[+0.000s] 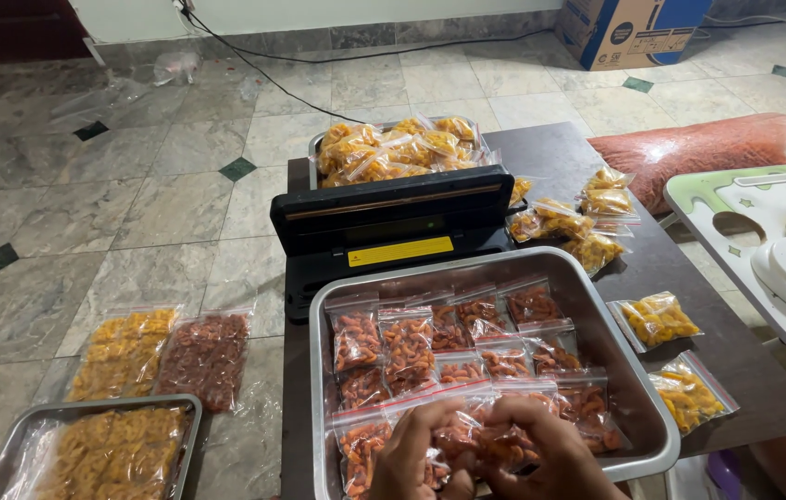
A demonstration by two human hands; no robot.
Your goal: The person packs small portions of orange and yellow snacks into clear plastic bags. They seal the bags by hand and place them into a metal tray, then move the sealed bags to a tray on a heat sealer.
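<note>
Both hands are pinching one clear bag of orange-red snacks [467,433]: left hand [416,456] and right hand [541,454] are gripping it over the near edge of the steel tray [620,366], black sealer [391,227] sitting just beyond.

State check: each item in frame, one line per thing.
Left hand: closed on a clear bag of red-orange snacks.
Right hand: gripping the same bag.
Large steel tray: filled with red-orange snack bags.
Black heat sealer: lid shut, green light on.
Rear steel tray: heaped with yellow snack bags.
Floor steel tray: holds yellow snacks under plastic.
Cardboard box: closed.
</note>
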